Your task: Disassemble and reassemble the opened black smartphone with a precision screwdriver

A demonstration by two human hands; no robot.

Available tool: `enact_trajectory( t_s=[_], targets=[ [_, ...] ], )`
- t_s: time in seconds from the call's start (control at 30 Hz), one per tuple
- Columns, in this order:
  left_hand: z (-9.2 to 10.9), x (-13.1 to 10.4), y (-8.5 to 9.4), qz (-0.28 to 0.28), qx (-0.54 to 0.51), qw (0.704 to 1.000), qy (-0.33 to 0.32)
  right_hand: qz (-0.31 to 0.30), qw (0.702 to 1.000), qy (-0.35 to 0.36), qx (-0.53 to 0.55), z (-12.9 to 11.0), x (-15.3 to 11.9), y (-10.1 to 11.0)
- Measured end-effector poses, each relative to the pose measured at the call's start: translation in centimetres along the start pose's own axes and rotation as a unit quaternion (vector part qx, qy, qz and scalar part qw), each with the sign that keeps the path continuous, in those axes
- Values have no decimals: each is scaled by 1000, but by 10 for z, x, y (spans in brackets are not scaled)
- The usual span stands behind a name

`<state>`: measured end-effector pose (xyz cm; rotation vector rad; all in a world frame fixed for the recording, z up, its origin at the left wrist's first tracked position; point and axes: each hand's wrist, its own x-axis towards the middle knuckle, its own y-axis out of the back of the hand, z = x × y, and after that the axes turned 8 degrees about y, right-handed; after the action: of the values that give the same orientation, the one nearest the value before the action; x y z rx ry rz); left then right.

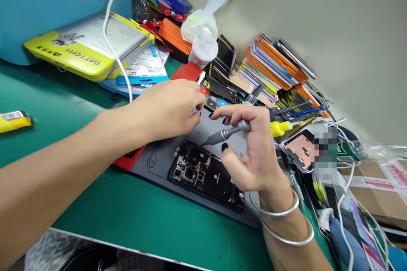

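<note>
An opened smartphone (206, 173) lies on a grey work mat (159, 169), its camera modules and black inner cover exposed. My right hand (259, 148), with two bangles at the wrist, holds a grey screwdriver (222, 135) slantwise. The screwdriver's tip points down at the phone's upper edge; whether it touches is unclear. Thumb and index finger stand apart around the handle. Above the mat, left of the screwdriver, my left hand (173, 108) is closed with its fingers curled in. Anything between those fingers is hidden.
Yellow battery packs (92, 46) lie at the back left, with a white cable (110, 29) crossing them. Behind the mat stand a round white container (203, 48) and stacked phone boxes (273, 65). Tools, a phone part (300, 150) and a cardboard box (378, 190) crowd the right.
</note>
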<state>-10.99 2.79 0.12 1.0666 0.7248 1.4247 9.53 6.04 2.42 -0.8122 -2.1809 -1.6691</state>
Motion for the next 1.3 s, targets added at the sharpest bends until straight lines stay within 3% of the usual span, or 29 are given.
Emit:
enact_trajectory(
  t_s=[0.23,0.43,1.13,1.3],
  targets=[
    [2,1,1,-23,16,1000,8,19,999,-39,-16,-3,-1,-6],
    [3,1,2,-26,24,999,15,85,989,-114,50,-5,1,-10],
    [1,0,1,-31,15,999,14,77,993,-78,40,-9,-1,-10],
    [-5,1,0,-60,10,998,0,75,993,-59,75,-16,0,-13]
  ],
)
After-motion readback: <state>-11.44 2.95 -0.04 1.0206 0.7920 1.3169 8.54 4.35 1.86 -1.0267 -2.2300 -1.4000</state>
